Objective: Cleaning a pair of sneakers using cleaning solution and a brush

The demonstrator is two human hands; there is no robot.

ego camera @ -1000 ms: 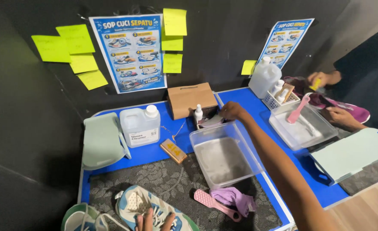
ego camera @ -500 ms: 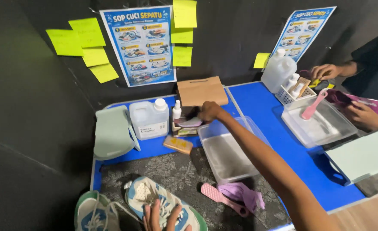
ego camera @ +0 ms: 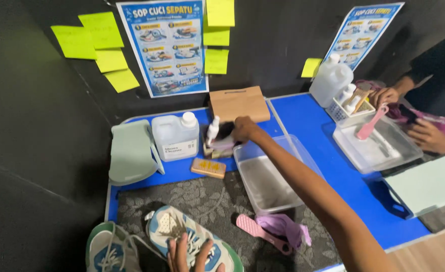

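While your right hand [ego camera: 243, 128] reaches across the blue worktop [ego camera: 303, 118], its grip closes over the small caddy [ego camera: 221, 147] of cleaning tools beside the white spray bottle [ego camera: 213, 129]; blur hides exactly what the fingers pinch. Your left hand [ego camera: 189, 254] rests with fingers spread on the sneaker [ego camera: 182, 236] at the near edge. A clear tub [ego camera: 268, 176] sits just right of the caddy, a wooden brush [ego camera: 208, 167] just in front.
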